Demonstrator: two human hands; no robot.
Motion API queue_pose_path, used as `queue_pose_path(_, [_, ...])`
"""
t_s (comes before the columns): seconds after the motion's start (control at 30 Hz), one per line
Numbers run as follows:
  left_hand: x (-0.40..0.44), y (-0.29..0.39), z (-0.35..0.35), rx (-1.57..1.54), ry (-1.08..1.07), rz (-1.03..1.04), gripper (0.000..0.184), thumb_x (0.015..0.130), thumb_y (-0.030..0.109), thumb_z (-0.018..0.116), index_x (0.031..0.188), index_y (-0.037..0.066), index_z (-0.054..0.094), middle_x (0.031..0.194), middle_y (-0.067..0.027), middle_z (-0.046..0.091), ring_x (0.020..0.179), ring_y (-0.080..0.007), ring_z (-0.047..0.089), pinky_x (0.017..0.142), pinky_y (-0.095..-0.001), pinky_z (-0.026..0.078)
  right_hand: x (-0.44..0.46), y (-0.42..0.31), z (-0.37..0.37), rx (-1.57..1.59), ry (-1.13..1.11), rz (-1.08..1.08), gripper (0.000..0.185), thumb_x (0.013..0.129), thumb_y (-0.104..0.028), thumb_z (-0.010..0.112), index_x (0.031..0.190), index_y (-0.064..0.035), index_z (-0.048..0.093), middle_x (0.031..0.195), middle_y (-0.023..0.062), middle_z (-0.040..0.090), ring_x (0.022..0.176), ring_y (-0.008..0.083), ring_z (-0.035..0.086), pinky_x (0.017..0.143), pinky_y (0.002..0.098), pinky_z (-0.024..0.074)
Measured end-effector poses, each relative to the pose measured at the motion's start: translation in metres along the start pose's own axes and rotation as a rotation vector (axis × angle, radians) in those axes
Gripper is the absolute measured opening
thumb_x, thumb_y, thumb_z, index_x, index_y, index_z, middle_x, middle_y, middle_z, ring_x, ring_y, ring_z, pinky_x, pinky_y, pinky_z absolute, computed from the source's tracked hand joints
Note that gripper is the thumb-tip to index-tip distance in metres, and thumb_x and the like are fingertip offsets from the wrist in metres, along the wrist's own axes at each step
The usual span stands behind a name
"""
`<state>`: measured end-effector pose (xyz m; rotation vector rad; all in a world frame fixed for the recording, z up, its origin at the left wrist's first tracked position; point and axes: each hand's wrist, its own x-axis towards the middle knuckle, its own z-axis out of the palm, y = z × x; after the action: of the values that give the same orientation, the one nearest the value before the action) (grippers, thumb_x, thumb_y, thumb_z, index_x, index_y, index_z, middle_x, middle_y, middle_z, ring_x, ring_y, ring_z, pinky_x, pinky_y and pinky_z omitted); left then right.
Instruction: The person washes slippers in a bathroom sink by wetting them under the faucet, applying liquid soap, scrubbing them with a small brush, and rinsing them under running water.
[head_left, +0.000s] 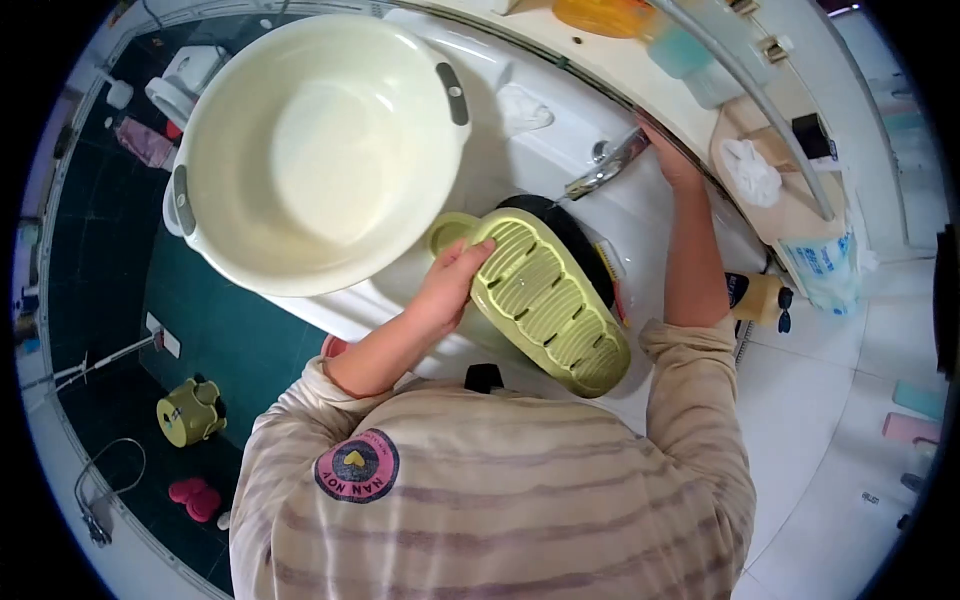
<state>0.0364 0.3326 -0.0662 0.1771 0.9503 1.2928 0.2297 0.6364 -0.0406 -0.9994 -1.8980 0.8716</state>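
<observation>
Thumb on top, the person's left hand (452,285) is closed on one edge of a yellow-green slipper (550,300), the fingers mostly out of sight underneath. The slipper reaches out from that grip toward the person's right, slanting down toward the chest, its ribbed, scalloped sole facing up. Behind the hand a rounded yellow-green piece (446,232) shows; I can't tell whether it belongs to the same slipper.

The right hand (658,145) is stretched forward to the far end of the chrome faucet (612,165). Its fingers are shaded and partly hidden, so I can't say how far they are open or whether they grip anything.

The slipper is held over a white washbasin (645,235), partly covering a rounded black thing (575,235) near the spout. A large cream basin (225,190) with grey handles sits on the washbasin's left side, close to the left hand. Along the far side runs a pale ledge (530,25) with an orange container (605,15); a crumpled white bag (750,172) lies farther right.

Down on the left, dark green floor tiles (235,325) carry a yellow-green bucket (188,415) and something bright pink (195,498).
</observation>
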Motion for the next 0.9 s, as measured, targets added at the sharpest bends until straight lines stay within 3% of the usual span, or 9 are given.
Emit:
queue_pose_path(0.17, [0.002, -0.002, -0.002, -0.007, 0.03, -0.019, 0.029, 0.093, 0.027, 0.054, 0.111, 0.004, 0.058, 0.101, -0.0041, 0.064, 0.091, -0.0113, 0.058, 0.082, -0.0265, 0.046, -0.011, 0.0, 0.028, -0.24, 0.286, -0.121, 0.029, 0.081, -0.014, 0.07, 0.104, 0.0021, 0.062, 0.093, 0.0079, 0.064, 0.085, 0.0154, 0.058, 0.073, 0.0299, 0.0478])
queue_pose_path(0.27, [0.005, 0.0, -0.001, -0.001, 0.048, -0.022, 0.03, 0.094, 0.027, 0.055, 0.112, 0.004, 0.058, 0.1, -0.0043, 0.063, 0.091, -0.0116, 0.058, 0.081, -0.0266, 0.046, -0.019, -0.023, 0.041, -0.506, 0.559, -0.411, 0.03, 0.08, -0.013, 0.07, 0.103, 0.0028, 0.06, 0.088, 0.009, 0.063, 0.079, 0.0162, 0.058, 0.072, 0.0301, 0.0477])
queue_pose_path(0.37, [0.001, 0.008, 0.006, 0.005, 0.032, 0.013, 0.03, 0.094, 0.028, 0.055, 0.11, 0.003, 0.058, 0.099, -0.0045, 0.063, 0.09, -0.0119, 0.058, 0.081, -0.0269, 0.046, -0.055, -0.063, 0.026, -0.066, 0.271, 0.127, 0.027, 0.085, -0.019, 0.064, 0.102, 0.0011, 0.059, 0.09, 0.0087, 0.062, 0.087, 0.0163, 0.057, 0.081, 0.0318, 0.0453])
queue_pose_path(0.43, [-0.002, 0.013, 0.01, 0.01, -0.001, 0.061, 0.03, 0.094, 0.028, 0.055, 0.11, 0.003, 0.057, 0.098, -0.0046, 0.063, 0.09, -0.012, 0.058, 0.081, -0.027, 0.046, -0.104, -0.077, 0.008, -0.191, 0.121, 0.243, 0.034, 0.087, -0.027, 0.061, 0.108, 0.0005, 0.057, 0.095, 0.0074, 0.062, 0.093, 0.0159, 0.056, 0.084, 0.0318, 0.0438])
queue_pose_path(0.53, [0.006, 0.016, 0.014, 0.05, 0.028, 0.055, 0.031, 0.094, 0.029, 0.055, 0.111, 0.003, 0.054, 0.102, -0.0057, 0.062, 0.092, -0.0127, 0.058, 0.081, -0.0279, 0.047, -0.181, -0.096, -0.012, 0.205, -0.427, 0.666, 0.049, 0.087, -0.029, 0.062, 0.128, -0.0051, 0.047, 0.113, 0.0111, 0.059, 0.103, 0.0214, 0.056, 0.09, 0.0358, 0.0434])
queue_pose_path(0.6, [0.01, 0.015, 0.019, -0.006, 0.046, 0.02, 0.035, 0.094, 0.03, 0.055, 0.116, 0.004, 0.049, 0.11, -0.0083, 0.058, 0.096, -0.0148, 0.056, 0.084, -0.0301, 0.047, -0.215, -0.125, -0.004, 0.185, -0.596, 0.516, 0.057, 0.088, -0.025, 0.062, 0.135, -0.0048, 0.037, 0.121, 0.0089, 0.054, 0.109, 0.0174, 0.053, 0.095, 0.0339, 0.0408])
queue_pose_path(0.7, [0.014, 0.002, 0.011, -0.122, -0.038, 0.082, 0.042, 0.092, 0.027, 0.058, 0.124, 0.004, 0.042, 0.119, -0.0111, 0.053, 0.106, -0.0184, 0.053, 0.088, -0.0322, 0.047, -0.242, -0.144, 0.026, 0.649, -0.259, 0.704, 0.058, 0.09, -0.019, 0.061, 0.137, -0.0021, 0.033, 0.122, 0.008, 0.053, 0.112, 0.0153, 0.05, 0.098, 0.0316, 0.0388])
queue_pose_path(0.83, [-0.023, 0.003, 0.017, -0.09, -0.179, -0.031, 0.054, 0.09, 0.022, 0.06, 0.133, 0.005, 0.033, 0.125, -0.013, 0.048, 0.114, -0.0223, 0.05, 0.094, -0.0347, 0.045, -0.273, -0.161, 0.065, 0.778, -0.116, 0.593, 0.055, 0.093, -0.015, 0.057, 0.138, -0.0004, 0.031, 0.124, 0.0082, 0.051, 0.113, 0.0148, 0.049, 0.097, 0.0298, 0.0396])
queue_pose_path(0.9, [-0.045, 0.015, 0.02, 0.019, -0.106, 0.023, 0.075, 0.085, 0.015, 0.065, 0.141, 0.01, 0.015, 0.132, -0.0138, 0.041, 0.121, -0.0252, 0.043, 0.099, -0.0373, 0.041, -0.279, -0.167, 0.075, 0.762, -0.044, 0.55, 0.051, 0.095, -0.014, 0.054, 0.138, -0.0015, 0.03, 0.125, 0.0081, 0.05, 0.113, 0.0147, 0.048, 0.096, 0.0292, 0.0398])
